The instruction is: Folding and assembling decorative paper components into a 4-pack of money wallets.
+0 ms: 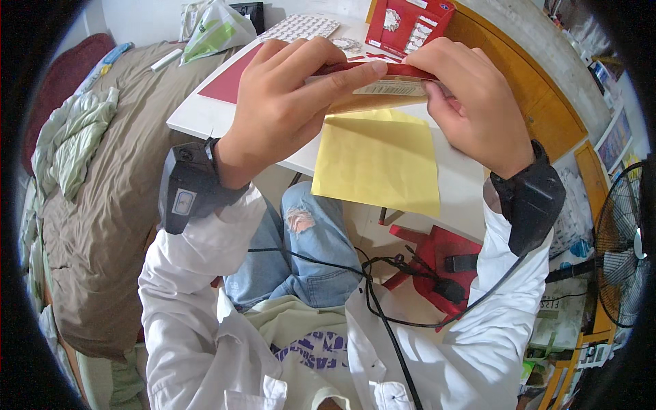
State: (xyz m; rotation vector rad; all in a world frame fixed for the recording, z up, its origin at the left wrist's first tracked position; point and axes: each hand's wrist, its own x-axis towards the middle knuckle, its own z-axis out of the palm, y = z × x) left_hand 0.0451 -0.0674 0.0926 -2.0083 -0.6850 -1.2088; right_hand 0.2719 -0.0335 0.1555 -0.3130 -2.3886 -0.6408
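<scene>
We have a thin, flat, red-edged cardboard package (403, 80) raised above the table, a pale printed label (388, 87) on the side facing us. Our left hand (283, 99) grips its left end, thumb along the near edge; our right hand (478, 96) pinches the right end, thumb below and fingers over the top. The fingers' far sides are hidden.

Just nearer lies a creased, yellow paper sheet (379, 164), its near part hanging past the edge of the white, flat-topped table (195, 113). Farther off stand a red cardboard box with white ornaments (410, 27), right, and a white sheet with repeated grey motifs (301, 26), left.

The step in hand looks like handling or inspecting the package (whether it is being opened, we cannot tell). The next move, we judge, calls for an even two-handed grip, keeping it level.
</scene>
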